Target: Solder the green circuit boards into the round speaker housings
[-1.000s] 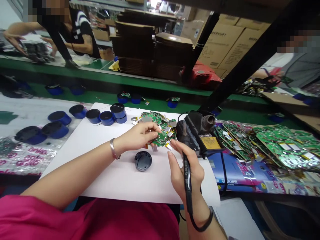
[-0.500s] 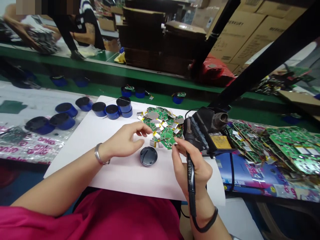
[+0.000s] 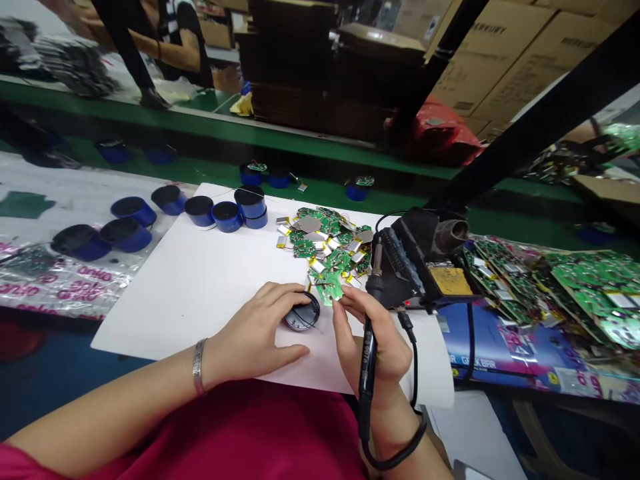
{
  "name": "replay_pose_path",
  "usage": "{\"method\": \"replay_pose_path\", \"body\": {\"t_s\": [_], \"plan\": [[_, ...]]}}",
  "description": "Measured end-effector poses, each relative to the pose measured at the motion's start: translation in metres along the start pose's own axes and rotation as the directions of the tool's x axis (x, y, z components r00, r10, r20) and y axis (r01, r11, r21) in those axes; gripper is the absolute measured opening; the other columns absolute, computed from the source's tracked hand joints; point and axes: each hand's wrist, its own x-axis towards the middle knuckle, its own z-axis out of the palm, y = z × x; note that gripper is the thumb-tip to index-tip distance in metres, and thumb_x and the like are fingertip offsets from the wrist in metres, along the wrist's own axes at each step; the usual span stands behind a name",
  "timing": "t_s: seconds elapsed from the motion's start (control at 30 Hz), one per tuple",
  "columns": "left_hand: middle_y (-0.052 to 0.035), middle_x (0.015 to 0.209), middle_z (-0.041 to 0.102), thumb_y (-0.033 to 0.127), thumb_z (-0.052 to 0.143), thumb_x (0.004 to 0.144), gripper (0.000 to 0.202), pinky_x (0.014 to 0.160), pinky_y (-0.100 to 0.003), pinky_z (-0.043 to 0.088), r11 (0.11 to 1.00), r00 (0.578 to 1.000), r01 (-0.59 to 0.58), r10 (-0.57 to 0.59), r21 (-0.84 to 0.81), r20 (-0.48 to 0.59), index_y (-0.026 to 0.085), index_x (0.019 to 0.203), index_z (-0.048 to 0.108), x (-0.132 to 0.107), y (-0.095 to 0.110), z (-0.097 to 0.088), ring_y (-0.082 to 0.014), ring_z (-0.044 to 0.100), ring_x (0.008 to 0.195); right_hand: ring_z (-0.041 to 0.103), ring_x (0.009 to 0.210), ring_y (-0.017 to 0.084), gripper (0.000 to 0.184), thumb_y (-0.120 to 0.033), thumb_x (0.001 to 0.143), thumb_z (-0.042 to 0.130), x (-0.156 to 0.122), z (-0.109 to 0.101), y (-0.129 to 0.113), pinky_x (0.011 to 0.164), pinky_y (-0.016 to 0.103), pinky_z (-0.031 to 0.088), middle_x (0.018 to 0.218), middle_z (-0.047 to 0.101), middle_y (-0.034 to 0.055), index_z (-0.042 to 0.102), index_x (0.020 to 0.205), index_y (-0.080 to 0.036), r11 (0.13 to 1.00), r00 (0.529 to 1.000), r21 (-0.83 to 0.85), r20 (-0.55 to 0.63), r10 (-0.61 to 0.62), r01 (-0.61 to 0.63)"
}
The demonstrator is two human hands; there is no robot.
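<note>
In the head view my right hand (image 3: 383, 340) has a soldering iron (image 3: 369, 353) tucked in it, tip pointing away from me. Its thumb and index finger pinch the edge of a green circuit board (image 3: 330, 288). My left hand (image 3: 260, 327) rests at a round black case (image 3: 300, 319) with thin wires in it. The left fingers lie over the case's left rim, and the thumb is spread apart below. Behind the case sits a pile of green boards (image 3: 340, 260) with small silver battery cells on them. White paper (image 3: 200, 303) lies underneath.
A soldering iron stand (image 3: 430, 257) with a yellow sponge (image 3: 451, 281) is at right. Several blue round cases (image 3: 228, 217) stand at left. Panels of boards (image 3: 595, 287) lie far right. A slanted black post (image 3: 530, 127) crosses the right side. A co-worker (image 3: 183, 47) sits across the green bench.
My left hand has come down toward me, onto the round case. My right hand has moved slightly left with the iron and board, bringing the board close to the case.
</note>
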Motion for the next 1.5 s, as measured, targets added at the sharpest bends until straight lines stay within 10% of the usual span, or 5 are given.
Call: {"method": "replay_pose_path", "body": {"t_s": [0.27, 0.6, 1.5], "plan": [[-0.0089, 0.123, 0.062, 0.024, 0.068, 0.086, 0.005, 0.101, -0.043, 0.046, 0.994, 0.991, -0.092, 0.086, -0.054, -0.106, 0.024, 0.088, 0.072, -0.004, 0.004, 0.000, -0.0256, 0.054, 0.118, 0.075, 0.083, 0.016, 0.046, -0.009, 0.082, 0.071, -0.009, -0.002, -0.005, 0.076, 0.029, 0.067, 0.108, 0.075, 0.0046, 0.059, 0.124, -0.023, 0.990, 0.996, 0.114, 0.038, 0.084, -0.088], [-0.0018, 0.080, 0.072, 0.021, 0.069, 0.085, 0.008, 0.073, -0.027, 0.053, 0.910, 0.980, 0.155, -0.189, -0.384, -0.054, 0.021, 0.086, 0.076, 0.000, 0.003, -0.010, -0.0148, 0.065, 0.077, 0.072, 0.091, 0.018, 0.042, -0.002, 0.083, 0.064, -0.019, -0.005, -0.022, 0.080, 0.033, 0.063, 0.104, 0.074, 0.0083, 0.058, 0.122, -0.018, 0.989, 0.984, 0.147, 0.176, -0.029, 0.003], [0.0013, 0.077, 0.071, 0.019, 0.067, 0.086, 0.010, 0.072, -0.026, 0.050, 0.946, 0.987, 0.133, -0.154, -0.294, -0.046, 0.023, 0.090, 0.076, 0.009, 0.007, -0.002, -0.0141, 0.064, 0.077, 0.068, 0.074, 0.013, 0.032, -0.014, 0.086, 0.066, 0.002, -0.010, -0.025, 0.070, 0.027, 0.058, 0.087, 0.072, -0.0015, 0.060, 0.116, -0.025, 0.914, 0.928, 0.244, 0.273, 0.255, -0.323]]}}
